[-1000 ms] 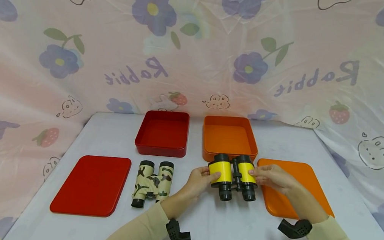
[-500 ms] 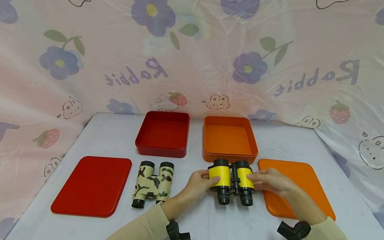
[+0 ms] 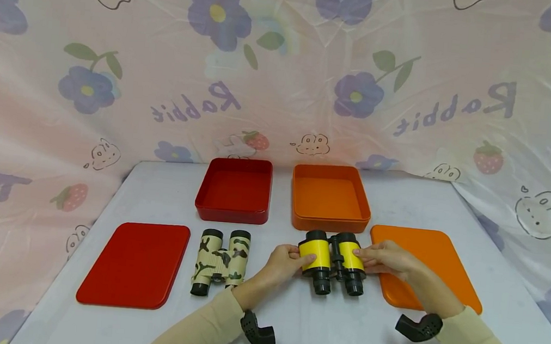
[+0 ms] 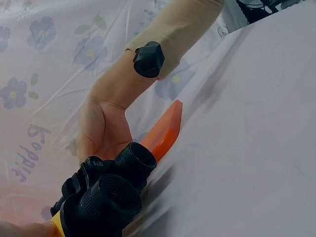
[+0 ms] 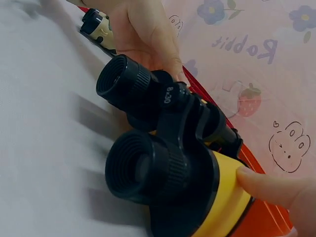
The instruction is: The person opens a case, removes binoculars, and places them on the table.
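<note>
Yellow and black binoculars (image 3: 318, 251) lie between my two hands, eyepieces toward me, just in front of the orange box (image 3: 330, 224). My left hand (image 3: 283, 264) grips their left barrel with the thumb on the yellow band. On the other barrel, my right hand (image 3: 389, 259) has its thumb on the yellow band (image 5: 224, 197), fingers at the outer side. Both eyepieces face the left wrist camera, one eyepiece (image 4: 118, 197) nearer than the other. Left of my left hand lie camouflage binoculars (image 3: 220, 265), partly covered by my forearm.
A red open box (image 3: 231, 215) stands at the back, beside the orange one. The red lid (image 3: 134, 266) lies at the left of the white table (image 3: 320, 340). An orange lid (image 3: 425, 261) lies at the right, partly under my right hand. Printed cloth (image 3: 283, 85) hangs behind.
Both hands have brought the yellow binoculars down and slightly toward me, away from the front of the orange box. Over the last half second they have barely moved. The camouflage binoculars stay put.
</note>
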Available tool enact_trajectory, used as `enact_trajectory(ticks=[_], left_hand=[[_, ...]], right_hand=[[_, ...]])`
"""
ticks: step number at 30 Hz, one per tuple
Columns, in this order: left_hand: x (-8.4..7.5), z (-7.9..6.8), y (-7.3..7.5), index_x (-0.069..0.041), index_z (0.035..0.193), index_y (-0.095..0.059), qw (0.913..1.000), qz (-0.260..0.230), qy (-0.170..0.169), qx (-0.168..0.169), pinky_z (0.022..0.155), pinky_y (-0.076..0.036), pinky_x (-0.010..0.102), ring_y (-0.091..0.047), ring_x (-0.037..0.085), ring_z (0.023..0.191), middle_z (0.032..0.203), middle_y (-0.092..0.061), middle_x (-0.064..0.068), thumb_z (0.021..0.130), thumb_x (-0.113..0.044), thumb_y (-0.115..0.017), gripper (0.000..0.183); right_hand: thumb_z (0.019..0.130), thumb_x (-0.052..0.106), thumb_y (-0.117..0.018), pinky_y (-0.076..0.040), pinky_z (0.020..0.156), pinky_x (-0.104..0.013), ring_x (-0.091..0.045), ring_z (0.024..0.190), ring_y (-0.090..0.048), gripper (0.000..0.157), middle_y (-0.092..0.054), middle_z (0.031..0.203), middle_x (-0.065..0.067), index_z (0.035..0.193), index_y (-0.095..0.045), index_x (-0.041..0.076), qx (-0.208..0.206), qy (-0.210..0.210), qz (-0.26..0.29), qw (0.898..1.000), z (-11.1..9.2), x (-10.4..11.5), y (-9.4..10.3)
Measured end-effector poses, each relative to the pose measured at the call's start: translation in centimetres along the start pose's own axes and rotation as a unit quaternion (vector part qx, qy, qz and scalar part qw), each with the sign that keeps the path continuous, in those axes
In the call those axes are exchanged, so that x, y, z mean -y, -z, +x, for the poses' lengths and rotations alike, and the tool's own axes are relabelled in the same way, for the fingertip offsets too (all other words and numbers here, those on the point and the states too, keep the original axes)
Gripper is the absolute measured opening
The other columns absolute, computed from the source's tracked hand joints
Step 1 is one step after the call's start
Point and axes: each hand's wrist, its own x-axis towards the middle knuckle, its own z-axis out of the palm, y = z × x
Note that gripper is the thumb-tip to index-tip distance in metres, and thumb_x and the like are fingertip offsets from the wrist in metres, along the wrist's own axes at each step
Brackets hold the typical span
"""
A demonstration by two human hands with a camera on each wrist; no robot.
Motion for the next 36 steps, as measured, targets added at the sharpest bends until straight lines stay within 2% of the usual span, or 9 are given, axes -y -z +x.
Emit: enact_trajectory(ticks=[8,16,21,28,32,36], left_hand=[[0.4,0.3,0.1,0.005,0.116,-0.057,0.9999,0.016,-0.001,-0.006,0.071,-0.056,0.023,-0.058,0.012,0.071,0.094,-0.073,0.013,0.086,-0.034,-0.072,0.052],[0.8,0.1,0.1,0.005,0.117,-0.057,0.9994,0.031,-0.006,-0.010,0.073,-0.057,0.024,-0.059,0.011,0.071,0.097,-0.073,0.013,0.086,-0.033,-0.072,0.052],[0.9,-0.1,0.1,0.004,0.116,-0.057,0.9994,0.033,-0.009,-0.011,0.073,-0.058,0.025,-0.060,0.011,0.070,0.094,-0.072,0.013,0.086,-0.033,-0.072,0.051],[0.7,-0.3,0.2,0.004,0.115,-0.057,0.9988,0.047,-0.011,-0.010,0.074,-0.058,0.026,-0.059,0.012,0.070,0.092,-0.071,0.011,0.086,-0.034,-0.071,0.050],[0.6,-0.4,0.5,0.006,0.116,-0.057,0.9962,0.082,-0.028,-0.007,0.078,-0.057,0.030,-0.058,0.013,0.072,0.089,-0.071,0.012,0.088,-0.034,-0.070,0.050],[0.5,0.0,1.2,0.006,0.115,-0.058,0.9933,0.105,-0.048,-0.012,0.077,-0.058,0.030,-0.060,0.014,0.075,0.092,-0.069,0.013,0.090,-0.030,-0.067,0.046]], right_hand=[[0.092,0.037,-0.064,-0.059,0.087,-0.033,-0.013,0.088,-0.064,0.069,-0.066,0.109,-0.014,0.125,-0.049,-0.021,-0.008,-0.009,-0.006,1.000,-0.1,0.2,-0.3],[0.088,0.039,-0.069,-0.061,0.076,-0.028,-0.011,0.077,-0.067,0.064,-0.068,0.094,-0.009,0.115,-0.057,-0.017,-0.031,-0.031,-0.026,0.999,-0.2,0.2,-0.6],[0.087,0.041,-0.069,-0.061,0.074,-0.027,-0.011,0.075,-0.067,0.064,-0.069,0.091,-0.008,0.113,-0.059,-0.016,-0.035,-0.031,-0.038,0.998,-0.2,0.1,-0.6],[0.088,0.042,-0.068,-0.061,0.076,-0.030,-0.012,0.078,-0.067,0.063,-0.070,0.095,-0.012,0.113,-0.059,-0.016,-0.038,-0.028,-0.062,0.997,-0.5,0.3,-0.6],[0.090,0.041,-0.065,-0.061,0.078,-0.034,-0.016,0.079,-0.069,0.062,-0.071,0.095,-0.017,0.112,-0.059,-0.017,-0.038,-0.013,-0.084,0.996,-0.7,1.0,-0.1],[0.093,0.042,-0.060,-0.061,0.081,-0.035,-0.019,0.084,-0.069,0.063,-0.070,0.101,-0.022,0.116,-0.056,-0.016,-0.042,0.003,-0.098,0.994,-0.9,2.1,0.7]])
